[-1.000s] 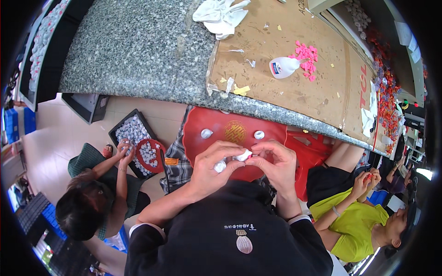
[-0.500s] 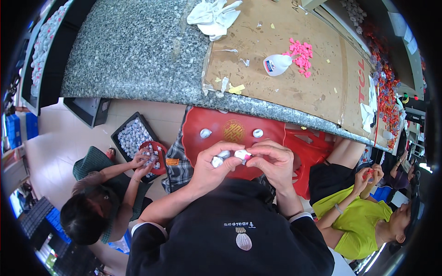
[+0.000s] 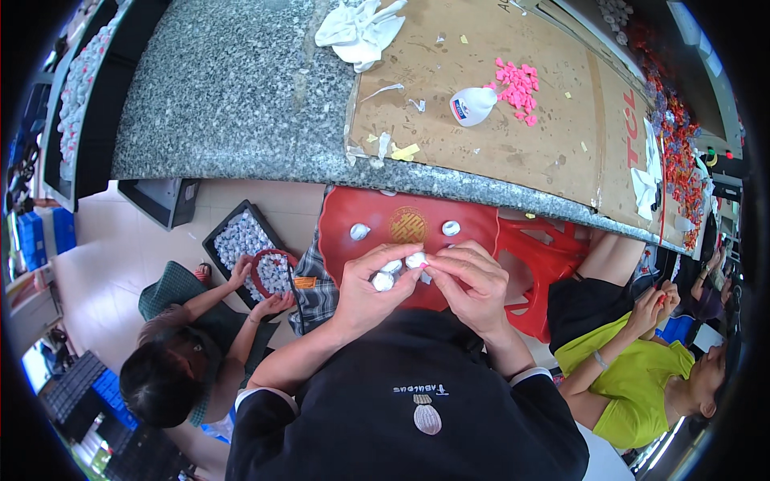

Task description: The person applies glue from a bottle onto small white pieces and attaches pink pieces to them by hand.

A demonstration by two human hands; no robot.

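Over a red tray (image 3: 337, 220) with a gold pattern, my left hand (image 3: 370, 282) pinches a small white rounded piece (image 3: 415, 260) between finger and thumb. My right hand (image 3: 469, 287) has its fingertips closed on the near right side of that same piece, where a trace of pink shows. Two more white pieces (image 3: 383, 281) appear between my left index finger and thumb; whether they rest in the hand or on the tray I cannot tell. Beyond my hands, a white piece (image 3: 359, 232) lies at the tray's left and another white piece (image 3: 451, 228) at its right.
A cardboard sheet (image 3: 553, 152) on the granite counter (image 3: 216, 104) carries a white bottle (image 3: 473, 106), pink pieces (image 3: 517, 88) and a white cloth (image 3: 361, 32). At left, a person (image 3: 172, 369) handles a red basket (image 3: 269, 289) over a black crate (image 3: 212, 240). Someone in yellow-green (image 3: 642, 385) sits right.
My right fingers have shifted round the white piece, and less pink shows on it. The person at left has spread their hands around the red basket.
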